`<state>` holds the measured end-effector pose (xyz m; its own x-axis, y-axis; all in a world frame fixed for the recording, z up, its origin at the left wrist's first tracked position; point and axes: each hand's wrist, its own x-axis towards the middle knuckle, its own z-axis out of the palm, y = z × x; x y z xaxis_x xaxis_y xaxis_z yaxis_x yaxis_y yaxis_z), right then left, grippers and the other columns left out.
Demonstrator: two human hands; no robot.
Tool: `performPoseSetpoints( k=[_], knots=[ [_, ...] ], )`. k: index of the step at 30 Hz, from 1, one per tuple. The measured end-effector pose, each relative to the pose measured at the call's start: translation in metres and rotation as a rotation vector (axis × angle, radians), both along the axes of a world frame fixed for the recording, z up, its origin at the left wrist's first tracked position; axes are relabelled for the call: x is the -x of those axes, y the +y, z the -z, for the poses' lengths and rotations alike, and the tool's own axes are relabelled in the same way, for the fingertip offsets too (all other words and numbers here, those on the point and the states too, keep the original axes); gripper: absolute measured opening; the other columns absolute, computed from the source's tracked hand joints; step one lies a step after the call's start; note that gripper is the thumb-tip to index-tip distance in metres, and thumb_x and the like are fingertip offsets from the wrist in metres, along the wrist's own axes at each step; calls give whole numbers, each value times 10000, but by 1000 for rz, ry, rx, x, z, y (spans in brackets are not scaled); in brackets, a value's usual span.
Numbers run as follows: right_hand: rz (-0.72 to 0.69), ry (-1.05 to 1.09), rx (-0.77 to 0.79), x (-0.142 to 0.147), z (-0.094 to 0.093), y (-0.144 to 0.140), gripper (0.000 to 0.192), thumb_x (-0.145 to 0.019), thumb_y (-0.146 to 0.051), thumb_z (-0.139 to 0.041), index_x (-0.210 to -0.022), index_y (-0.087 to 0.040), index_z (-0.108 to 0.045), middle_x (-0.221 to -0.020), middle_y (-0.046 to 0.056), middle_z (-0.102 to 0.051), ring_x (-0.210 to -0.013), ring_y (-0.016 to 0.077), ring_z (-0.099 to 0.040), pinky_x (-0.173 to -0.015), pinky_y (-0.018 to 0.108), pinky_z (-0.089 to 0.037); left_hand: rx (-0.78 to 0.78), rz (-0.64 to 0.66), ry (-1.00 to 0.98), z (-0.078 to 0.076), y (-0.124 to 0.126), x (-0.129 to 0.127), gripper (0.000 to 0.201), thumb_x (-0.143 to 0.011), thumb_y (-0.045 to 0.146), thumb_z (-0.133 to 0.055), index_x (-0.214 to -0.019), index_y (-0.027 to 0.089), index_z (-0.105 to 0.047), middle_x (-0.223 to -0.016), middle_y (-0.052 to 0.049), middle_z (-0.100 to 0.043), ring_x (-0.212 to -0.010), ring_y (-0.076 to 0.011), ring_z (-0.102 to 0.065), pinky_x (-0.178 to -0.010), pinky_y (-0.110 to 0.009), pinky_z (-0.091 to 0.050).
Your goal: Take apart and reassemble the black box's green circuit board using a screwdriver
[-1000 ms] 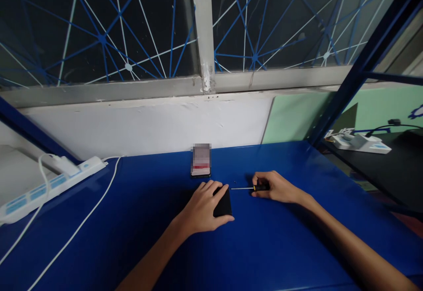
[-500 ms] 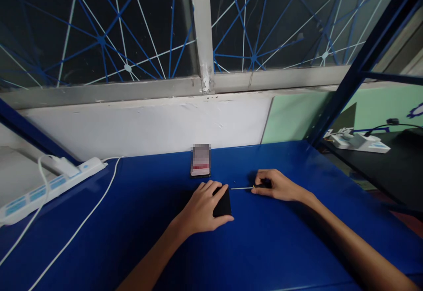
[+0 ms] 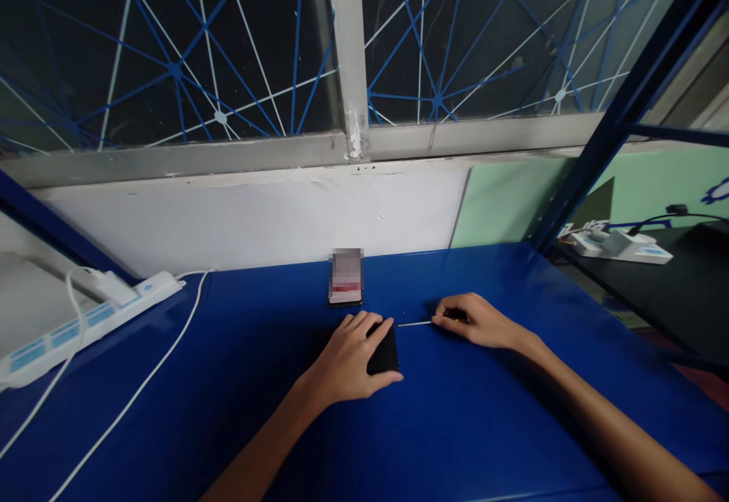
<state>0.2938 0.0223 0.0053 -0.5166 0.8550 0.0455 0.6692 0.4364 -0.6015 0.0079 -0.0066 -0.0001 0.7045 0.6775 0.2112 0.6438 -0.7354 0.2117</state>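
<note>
Under my left hand [image 3: 356, 354] lies a flat black box [image 3: 384, 354] on the blue tabletop, gripped between the thumb at its near edge and the fingers over its far side. My right hand [image 3: 470, 321] is closed around the handle of a screwdriver [image 3: 415, 324], which is mostly hidden in the palm. Its thin metal shaft points left, with the tip at the far right corner of the box; whether it touches I cannot tell. A tiny dark speck [image 3: 404, 314], too small to name, sits just beyond the shaft.
A phone [image 3: 345, 278] stands or lies behind the box, its screen blurred. At the left, a white power strip [image 3: 96, 327] trails a white cable [image 3: 165, 358] across the blue table [image 3: 467, 426]. Another power strip [image 3: 623, 244] rests on a black table at the right.
My right hand's fingertips have shifted slightly left along the screwdriver and now cover more of the handle. My left hand and the black box have stayed still.
</note>
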Motion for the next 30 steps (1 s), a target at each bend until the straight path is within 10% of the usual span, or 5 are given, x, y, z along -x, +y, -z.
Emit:
performPoseSetpoints(
  k=[30],
  knots=[
    [14, -13, -28, -1, 8, 2, 285, -787, -441, -684, -814, -195, -543, -624, -45, -524, -541, 103, -426, -528, 223, -285, -9, -3, 1, 0, 0, 0, 739, -812, 637, -582, -1382, 185, -450, -1222, -135, -569, -1097, -317, -528, -912, -472, -446]
  ],
)
